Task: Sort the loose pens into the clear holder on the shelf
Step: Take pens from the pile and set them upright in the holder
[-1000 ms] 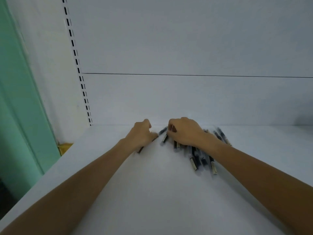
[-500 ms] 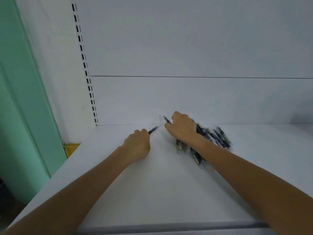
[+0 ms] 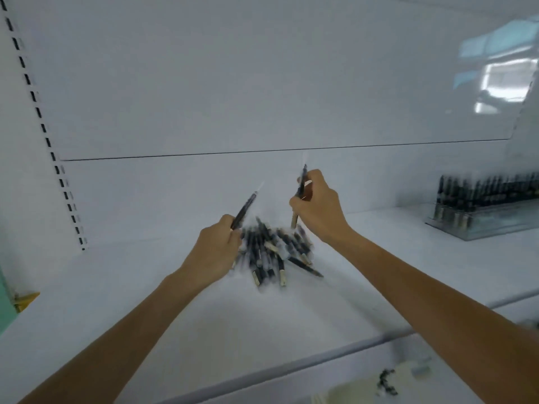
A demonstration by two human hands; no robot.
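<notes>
Left grip (image 3: 215, 252): curled round the lower end of one dark pen (image 3: 244, 209), which slants up and rightward out of the fist above the heap.
Right grip (image 3: 319, 208): fingers and thumb pinch a second pen (image 3: 302, 182) held nearly upright; a tan end shows below the fist, and blur hides whether it is that pen's or another's.
Loose pens (image 3: 274, 252): a heap of dark barrels with tan ends, crossed on the white shelf (image 3: 145, 301) between the two wrists.
Clear holder (image 3: 478, 225): on the same shelf, well apart to the right by the back panel (image 3: 262, 97), rows of dark pens already standing in it.
Step in hand: picking up, by the look of it; each grip has a pen clear of the heap and neither is near the holder.
Next move: likely a carry to the right, the pens turned to match those standing, then lowered into a free slot; which slots are free is lost in blur. The left arm would have to reach across the heap.
Change: half a second ago both grips sat low by the heap with pens pointing toward the back panel; now they are raised and the pens stand up. The view has swung right, bringing the holder into sight.
</notes>
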